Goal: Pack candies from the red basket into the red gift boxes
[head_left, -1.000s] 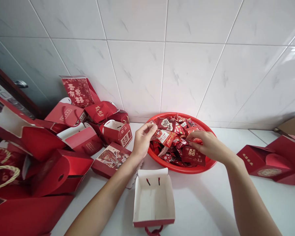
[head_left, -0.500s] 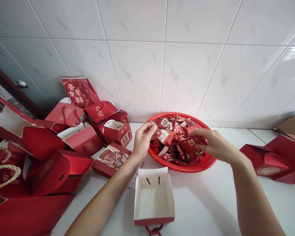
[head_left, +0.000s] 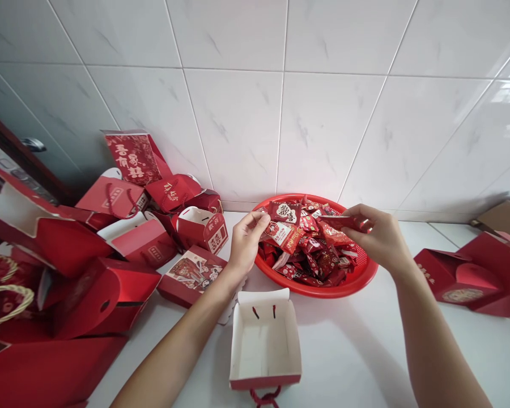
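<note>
Head view: right hand (head_left: pixel 376 235) now has a red packet (head_left: pixel 335 221) raised off the heap (head_left: pixel 323 263), edge-on, pinched between thumb and fingers above the basket (head_left: pixel 323 292); apparently singled out. Left hand (head_left: pixel 246 238) unchanged, fingertips gripping a white-labelled packet (head_left: pixel 283 235) by the left rim. Open box (head_left: pixel 266 345) in front.

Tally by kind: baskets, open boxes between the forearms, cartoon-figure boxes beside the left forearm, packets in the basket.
Red basket: 1
Open white-lined box: 1
Cartoon-figure box: 1
Packets: too heaped to count
Total: 3, packets excluded
</note>
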Demonstrator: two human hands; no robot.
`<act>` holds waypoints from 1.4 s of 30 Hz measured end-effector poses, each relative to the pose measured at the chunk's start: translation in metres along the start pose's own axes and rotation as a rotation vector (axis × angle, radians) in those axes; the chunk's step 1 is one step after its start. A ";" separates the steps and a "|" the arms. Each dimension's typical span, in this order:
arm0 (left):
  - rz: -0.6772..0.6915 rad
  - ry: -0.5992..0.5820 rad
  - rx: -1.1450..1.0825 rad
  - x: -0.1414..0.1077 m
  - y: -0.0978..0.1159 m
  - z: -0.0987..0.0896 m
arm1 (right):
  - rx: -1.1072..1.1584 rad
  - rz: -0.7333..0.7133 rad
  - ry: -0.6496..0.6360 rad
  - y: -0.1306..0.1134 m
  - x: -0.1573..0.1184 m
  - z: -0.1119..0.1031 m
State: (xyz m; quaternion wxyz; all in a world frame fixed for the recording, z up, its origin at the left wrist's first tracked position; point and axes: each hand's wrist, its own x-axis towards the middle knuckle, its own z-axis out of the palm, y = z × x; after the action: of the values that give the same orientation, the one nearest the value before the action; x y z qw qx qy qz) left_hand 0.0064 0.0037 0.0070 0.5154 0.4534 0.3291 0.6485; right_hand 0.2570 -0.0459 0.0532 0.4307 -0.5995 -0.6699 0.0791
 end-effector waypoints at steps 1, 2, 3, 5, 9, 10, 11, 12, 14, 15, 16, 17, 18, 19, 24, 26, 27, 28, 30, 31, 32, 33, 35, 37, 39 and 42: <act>0.002 0.016 -0.018 0.000 0.001 0.001 | -0.036 -0.014 0.034 -0.001 0.000 0.005; 0.006 0.035 -0.043 -0.001 0.001 0.002 | -0.079 -0.031 0.040 -0.002 0.000 0.009; 0.012 0.052 -0.071 0.000 0.002 0.002 | -0.117 -0.054 -0.002 -0.003 0.000 0.013; 0.017 0.076 -0.128 0.001 0.003 0.003 | -0.138 -0.091 -0.205 -0.004 0.000 0.017; -0.035 0.124 -0.213 0.005 0.006 0.001 | 0.008 -0.083 -0.466 -0.004 0.000 0.011; -0.053 0.134 -0.227 0.006 0.006 0.001 | 0.031 -0.069 -0.430 -0.002 0.000 0.008; -0.068 0.142 -0.241 0.006 0.007 0.001 | 0.037 -0.057 -0.373 0.000 0.001 0.006; -0.080 0.146 -0.250 0.006 0.007 0.001 | 0.030 -0.046 -0.311 0.004 0.002 0.005; -0.093 0.150 -0.261 0.006 0.008 0.001 | -0.014 -0.023 -0.237 0.011 0.003 0.006; -0.092 0.146 -0.259 0.006 0.008 0.001 | -0.038 -0.018 -0.238 0.014 0.003 0.009; -0.086 0.140 -0.253 0.006 0.007 0.001 | -0.062 -0.020 -0.261 0.017 0.003 0.012; -0.078 0.132 -0.245 0.006 0.007 0.001 | -0.085 -0.024 -0.299 0.019 0.003 0.017; -0.070 0.126 -0.238 0.006 0.007 0.001 | -0.107 -0.027 -0.343 0.019 0.003 0.021; -0.065 0.124 -0.234 0.006 0.006 0.001 | -0.128 -0.027 -0.386 0.019 0.002 0.025; -0.066 0.122 -0.242 0.006 0.006 0.000 | -0.175 -0.019 -0.429 0.013 0.000 0.038; -0.070 0.122 -0.243 0.006 0.006 0.000 | -0.121 -0.005 -0.347 0.010 0.001 0.036; -0.073 0.121 -0.245 0.006 0.006 0.001 | -0.074 -0.003 -0.311 0.009 0.002 0.032; -0.072 0.119 -0.246 0.006 0.006 0.001 | -0.020 -0.006 -0.289 0.008 0.002 0.028; -0.063 0.113 -0.239 0.006 0.005 0.000 | 0.090 -0.018 -0.307 0.007 0.003 0.017; -0.055 0.109 -0.233 0.006 0.005 0.000 | 0.139 -0.018 -0.337 0.006 0.003 0.012; -0.050 0.107 -0.225 0.006 0.005 0.000 | 0.181 -0.015 -0.376 0.006 0.003 0.007; -0.048 0.105 -0.219 0.006 0.005 0.000 | 0.213 -0.011 -0.412 0.005 0.003 0.003; -0.047 0.097 -0.214 0.006 0.004 0.000 | 0.246 -0.007 -0.452 0.004 0.002 -0.001; -0.045 0.089 -0.218 0.006 0.004 0.000 | 0.242 -0.014 -0.475 0.003 0.002 0.000; -0.042 0.088 -0.223 0.006 0.005 -0.001 | 0.222 -0.034 -0.512 0.001 0.001 0.004; -0.042 0.084 -0.217 0.006 0.005 -0.001 | 0.162 -0.078 -0.592 -0.003 0.000 0.011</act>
State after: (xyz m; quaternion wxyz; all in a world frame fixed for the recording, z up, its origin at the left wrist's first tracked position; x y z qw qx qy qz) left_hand 0.0032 0.0084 0.0123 0.5605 0.3606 0.2877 0.6877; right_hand 0.2473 -0.0424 0.0482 0.2660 -0.4881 -0.7801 0.2870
